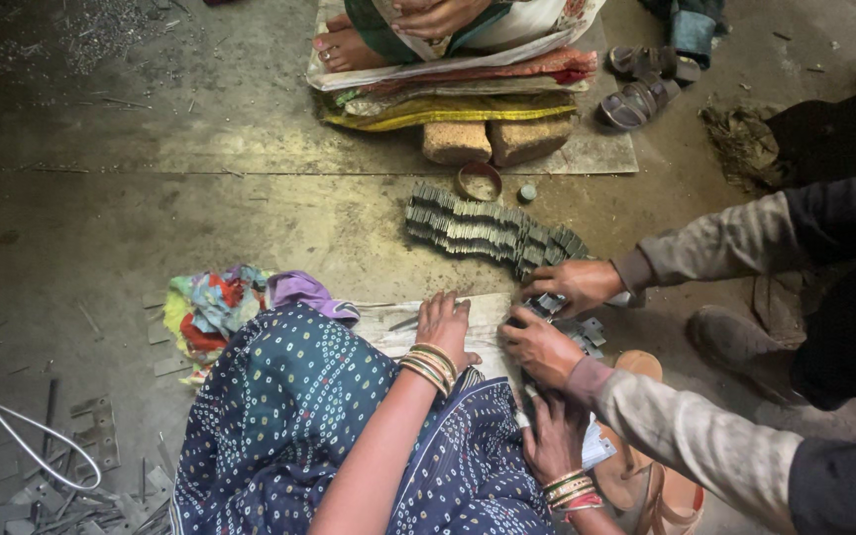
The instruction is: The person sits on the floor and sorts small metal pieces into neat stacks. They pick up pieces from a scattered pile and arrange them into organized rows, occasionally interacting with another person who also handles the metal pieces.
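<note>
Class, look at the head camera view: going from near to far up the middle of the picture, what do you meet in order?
Left hand with bangles on the board → row of stacked metal pieces → round ring → two bricks → folded cloths → seated person's foot.

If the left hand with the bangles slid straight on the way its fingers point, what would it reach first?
Probably the long row of stacked grey metal pieces. The left hand rests on a pale board, fingers pointing up the picture; only bare floor seems between.
</note>
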{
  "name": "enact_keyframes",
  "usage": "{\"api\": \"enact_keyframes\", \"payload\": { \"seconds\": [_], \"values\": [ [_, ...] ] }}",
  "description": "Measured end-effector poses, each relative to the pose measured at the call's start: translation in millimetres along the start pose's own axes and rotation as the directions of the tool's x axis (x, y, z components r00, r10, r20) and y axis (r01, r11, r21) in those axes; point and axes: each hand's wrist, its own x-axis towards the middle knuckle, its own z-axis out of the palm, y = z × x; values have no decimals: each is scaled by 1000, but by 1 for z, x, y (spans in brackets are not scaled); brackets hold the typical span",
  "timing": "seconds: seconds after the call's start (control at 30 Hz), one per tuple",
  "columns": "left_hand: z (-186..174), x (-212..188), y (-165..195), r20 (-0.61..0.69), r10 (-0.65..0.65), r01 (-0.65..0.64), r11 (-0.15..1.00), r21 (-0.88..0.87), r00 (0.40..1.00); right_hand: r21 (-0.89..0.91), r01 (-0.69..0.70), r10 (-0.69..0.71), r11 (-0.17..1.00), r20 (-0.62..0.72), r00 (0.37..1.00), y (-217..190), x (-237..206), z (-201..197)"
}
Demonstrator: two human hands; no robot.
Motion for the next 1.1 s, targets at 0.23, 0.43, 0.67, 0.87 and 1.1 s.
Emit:
{"api": "enact_keyframes", "payload": {
  "seconds": [0.23,0.43,0.67,0.87,1.1],
  "values": [
    [2,-3,-1,0,0,0,1000,13,1000,46,84,-94,995,302,949,24,-14,-55],
    [4,0,-2,27,-4,4,1000,5,1000,191,-162,171,968,-29,985,68,-38,-17],
    [5,1,-1,40,-11,11,1000,17,999,560,-796,801,-230,573,172,-49,-70,50],
    [9,5,-4,-7,22,-23,1000,-15,1000,310,-787,716,-533,661,-225,-37,-48,54],
    [14,9,-10,15,54,-53,996,-66,998,266,-651,557,-711,778,-290,-17,-16,38]
  ]
}}
